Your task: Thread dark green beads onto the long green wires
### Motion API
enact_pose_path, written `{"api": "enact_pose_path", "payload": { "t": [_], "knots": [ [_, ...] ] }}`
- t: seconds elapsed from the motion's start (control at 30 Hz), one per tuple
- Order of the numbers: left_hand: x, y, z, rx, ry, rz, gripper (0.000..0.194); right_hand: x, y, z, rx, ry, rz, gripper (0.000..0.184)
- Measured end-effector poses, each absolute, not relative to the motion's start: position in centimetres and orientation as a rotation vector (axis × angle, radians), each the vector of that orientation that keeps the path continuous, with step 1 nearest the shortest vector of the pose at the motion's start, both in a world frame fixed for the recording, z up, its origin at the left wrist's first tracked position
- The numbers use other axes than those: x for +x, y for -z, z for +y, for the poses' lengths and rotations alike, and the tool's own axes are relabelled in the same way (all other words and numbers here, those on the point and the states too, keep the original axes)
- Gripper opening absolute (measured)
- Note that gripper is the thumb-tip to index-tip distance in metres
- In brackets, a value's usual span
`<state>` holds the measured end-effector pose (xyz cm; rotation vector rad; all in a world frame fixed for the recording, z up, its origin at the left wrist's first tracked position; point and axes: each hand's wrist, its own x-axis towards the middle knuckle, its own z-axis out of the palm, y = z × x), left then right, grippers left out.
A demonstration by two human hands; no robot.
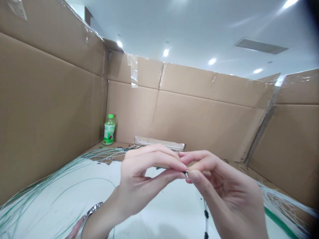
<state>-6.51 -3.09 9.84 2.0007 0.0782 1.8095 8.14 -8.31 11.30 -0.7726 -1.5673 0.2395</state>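
Your left hand [142, 181] and right hand [221, 186] meet just right of center, fingertips pinched together on a small dark metal tip [185, 173]. A thin cord [206, 214] with black beads hangs straight toward you, below your right hand.

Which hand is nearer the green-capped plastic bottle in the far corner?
Left. The left hand is closer, in front of and to the right of the green-capped plastic bottle. The right hand is farther right, beyond the left hand. Neither touches the bottle.
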Motion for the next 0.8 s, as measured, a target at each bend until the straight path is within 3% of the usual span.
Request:
{"api": "enact_pose_path", "payload": {
  "t": [0.13, 0.5, 0.8],
  "knots": [
    [-6.7, -9.8, -2.7, 2.037, -1.784, 0.072, 0.037, 8.1, -11.1, -8.1, -0.782, -0.371, -1.534, 0.018],
    [-6.2, -10.5, -2.4, 2.168, -1.914, -0.162, 0.012, 8.0, -11.0, -8.3, -0.795, -0.486, -1.501, 0.021],
    [-5.8, -9.8, -2.0, 2.057, -1.950, -0.127, 0.009, 8.1, -11.5, -8.4, -0.876, -0.706, -1.467, 0.031]
  ]
}}
